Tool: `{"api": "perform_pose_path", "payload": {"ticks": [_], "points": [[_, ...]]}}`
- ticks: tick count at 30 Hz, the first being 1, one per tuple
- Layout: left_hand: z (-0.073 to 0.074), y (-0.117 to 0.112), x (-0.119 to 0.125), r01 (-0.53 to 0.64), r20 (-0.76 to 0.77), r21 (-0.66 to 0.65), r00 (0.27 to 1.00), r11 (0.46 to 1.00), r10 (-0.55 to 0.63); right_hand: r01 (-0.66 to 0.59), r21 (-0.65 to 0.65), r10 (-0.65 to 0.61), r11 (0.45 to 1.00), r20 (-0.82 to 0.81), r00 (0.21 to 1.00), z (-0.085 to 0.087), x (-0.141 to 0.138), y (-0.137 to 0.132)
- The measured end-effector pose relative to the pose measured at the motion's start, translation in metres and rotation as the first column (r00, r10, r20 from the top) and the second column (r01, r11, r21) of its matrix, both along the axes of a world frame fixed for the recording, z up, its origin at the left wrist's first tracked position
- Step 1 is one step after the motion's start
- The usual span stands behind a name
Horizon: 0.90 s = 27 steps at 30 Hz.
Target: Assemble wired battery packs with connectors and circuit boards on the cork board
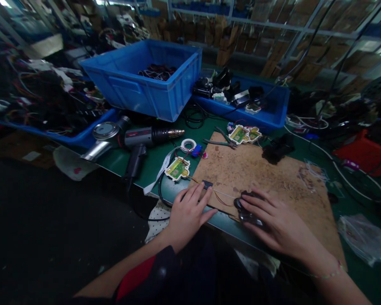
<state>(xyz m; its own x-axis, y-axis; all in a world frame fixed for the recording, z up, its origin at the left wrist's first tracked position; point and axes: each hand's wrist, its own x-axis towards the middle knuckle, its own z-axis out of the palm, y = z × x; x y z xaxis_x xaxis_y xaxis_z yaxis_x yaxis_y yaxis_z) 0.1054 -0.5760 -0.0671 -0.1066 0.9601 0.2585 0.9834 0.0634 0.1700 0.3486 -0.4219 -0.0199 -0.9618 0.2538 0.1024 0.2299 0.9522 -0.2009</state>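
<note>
My left hand lies at the front edge of a brown board with its fingers stretched out. Its fingertips touch a small black rectangular piece with thin wires. Over a dark, glossy plastic housing, my right hand is curved, fingers on top and thumb at the near side. Thin wires run between the black piece and the housing. Left of my left hand, a green circuit board in a white-edged frame is joined by wires towards the black piece. The housing's underside is hidden.
The brown board rests on a green table. A heat gun, a tape roll and pliers lie behind my left hand. Blue bins stand at the back; a plastic bag lies right.
</note>
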Motion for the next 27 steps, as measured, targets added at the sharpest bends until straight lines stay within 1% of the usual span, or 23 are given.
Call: {"api": "perform_pose_path", "payload": {"ticks": [6,11,14,19,24,27], "points": [[-0.002,0.0,0.0,-0.015,0.029,-0.014,0.999,1.0,0.016,0.083,-0.029,-0.085,0.996,-0.094,0.992,-0.015,-0.002,-0.008],[-0.002,0.001,-0.001,-0.026,0.058,-0.023,0.998,0.999,0.027,0.143,-0.059,-0.153,0.988,-0.209,0.966,-0.025,-0.008,-0.014],[-0.002,0.001,-0.002,-0.023,0.068,-0.028,0.997,0.999,0.025,0.164,-0.084,-0.18,0.983,-0.248,0.952,-0.029,-0.01,-0.016],[-0.002,0.001,-0.003,-0.018,0.049,-0.039,0.999,0.999,0.02,0.169,-0.093,-0.188,0.981,-0.257,0.948,-0.032,-0.01,-0.016],[-0.004,0.0,-0.001,-0.013,-0.018,-0.025,1.0,1.0,0.013,0.164,-0.084,-0.181,0.983,-0.285,0.941,-0.034,-0.01,-0.014],[-0.002,-0.003,-0.001,-0.011,-0.058,-0.005,0.998,1.0,0.01,0.155,-0.072,-0.169,0.985,-0.307,0.937,-0.036,-0.01,-0.013]]}}
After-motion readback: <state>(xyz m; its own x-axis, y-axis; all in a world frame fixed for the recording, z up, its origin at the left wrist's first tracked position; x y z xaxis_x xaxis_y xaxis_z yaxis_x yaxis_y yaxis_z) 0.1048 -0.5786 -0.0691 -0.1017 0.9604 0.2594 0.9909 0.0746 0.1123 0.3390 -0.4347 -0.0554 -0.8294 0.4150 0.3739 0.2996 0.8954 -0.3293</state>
